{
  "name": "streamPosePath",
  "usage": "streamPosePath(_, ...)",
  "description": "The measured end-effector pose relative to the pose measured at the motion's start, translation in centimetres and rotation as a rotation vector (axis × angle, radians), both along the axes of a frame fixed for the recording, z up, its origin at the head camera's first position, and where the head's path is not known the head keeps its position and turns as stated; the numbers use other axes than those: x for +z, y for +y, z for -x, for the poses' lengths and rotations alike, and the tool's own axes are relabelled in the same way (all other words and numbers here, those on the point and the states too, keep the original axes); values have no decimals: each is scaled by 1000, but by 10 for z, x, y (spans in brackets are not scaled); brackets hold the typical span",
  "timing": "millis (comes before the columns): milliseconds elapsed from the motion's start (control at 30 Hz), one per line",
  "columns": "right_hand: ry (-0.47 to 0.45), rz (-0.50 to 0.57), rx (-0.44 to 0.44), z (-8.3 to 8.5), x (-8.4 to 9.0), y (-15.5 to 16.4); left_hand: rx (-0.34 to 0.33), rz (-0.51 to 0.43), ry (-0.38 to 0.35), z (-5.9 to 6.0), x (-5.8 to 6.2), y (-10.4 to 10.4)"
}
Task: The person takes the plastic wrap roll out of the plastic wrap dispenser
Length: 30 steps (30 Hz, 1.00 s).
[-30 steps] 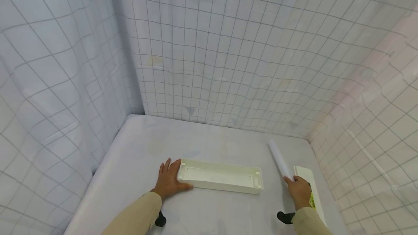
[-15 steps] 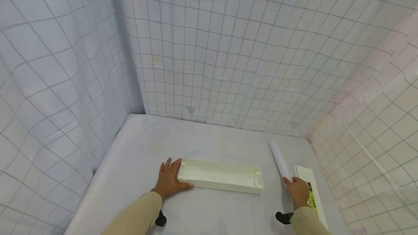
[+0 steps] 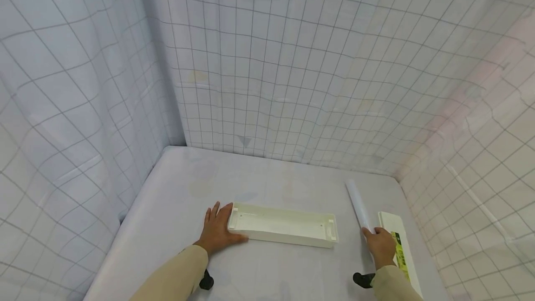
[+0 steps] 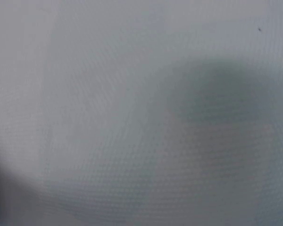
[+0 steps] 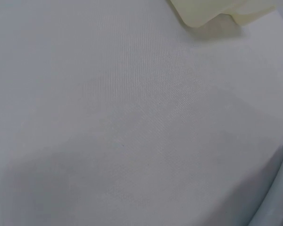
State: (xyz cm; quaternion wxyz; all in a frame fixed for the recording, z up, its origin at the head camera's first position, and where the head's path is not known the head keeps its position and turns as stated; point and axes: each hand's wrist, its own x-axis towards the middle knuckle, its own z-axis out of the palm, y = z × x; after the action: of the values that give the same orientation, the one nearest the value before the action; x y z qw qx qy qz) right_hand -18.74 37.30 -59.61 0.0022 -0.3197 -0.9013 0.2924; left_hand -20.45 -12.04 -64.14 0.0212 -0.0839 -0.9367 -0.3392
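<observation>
My left hand (image 3: 218, 230) holds the left end of a long, cream-white open plastic box (image 3: 282, 226), thumb along its near wall and fingers at the far corner. The box lies open side up, with small fittings inside both ends. Further right, my right hand (image 3: 381, 245) grips the near end of a long white roll (image 3: 357, 204), which points away from me. Just beside that hand lies a long white lid-like piece (image 3: 390, 221) with a yellow-green label, partly hidden by hand and sleeve. Neither wrist view shows a hand; the right one shows a cream plastic corner (image 5: 203, 10).
A white cloth covers the table (image 3: 267, 180). Grid-patterned white curtains (image 3: 267, 82) hang at the back and both sides. Black wrist mounts (image 3: 362, 280) stick out from both wrists. The left wrist view is mostly blurred pale cloth (image 4: 108, 103).
My right hand has shifted slightly, and more of the yellow-green label shows beside it. The roll's far end has drifted a little right. My left hand and the box stay almost still.
</observation>
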Motion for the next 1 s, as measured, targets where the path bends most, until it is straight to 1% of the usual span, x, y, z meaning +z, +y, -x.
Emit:
streamPosePath(100, -3, 2, -8, 1, -1, 2, -1, 0, -2, 1, 0, 1)
streamPosePath(333, -19, -1, -11, 0, -4, 4, -9, 6, -43, 3, 0, 1)
streamPosePath(433, -2, -17, 12, -2, -3, 5, -9, 7, -38, 2, 0, 1)
streamPosePath(533, 43, -41, 49, -3, 1, 6, -7, 11, -37, 2, 0, 1)
streamPosePath(700, 103, -70, 94, -1, 7, 9, 1, 4, -3, 2, -1, 1)
streamPosePath(867, 117, -81, 112, 2, 9, 6, -2, 7, 26, 2, -6, 0)
streamPosePath(1000, 119, -123, 156, 4, 8, 0, -3, 4, 13, 1, -7, -2)
